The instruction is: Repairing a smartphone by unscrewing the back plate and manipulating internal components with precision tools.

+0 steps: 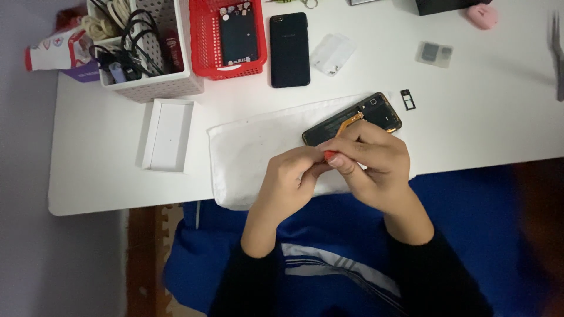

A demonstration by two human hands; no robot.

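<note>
The hands, left (291, 179) and right (373, 164), meet at the table (482, 123) edge, fingers closed together on a small red-tipped tool (329, 155). Just beyond them, the opened phone (367, 114) lies on a white cloth (252, 152), partly covered by the right hand. A black phone (289, 50) lies farther back.

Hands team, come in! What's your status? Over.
Left hand and right hand pinch a small red tool together. Opened phone lies on white cloth, partly under right hand. Nothing blocking.
</note>
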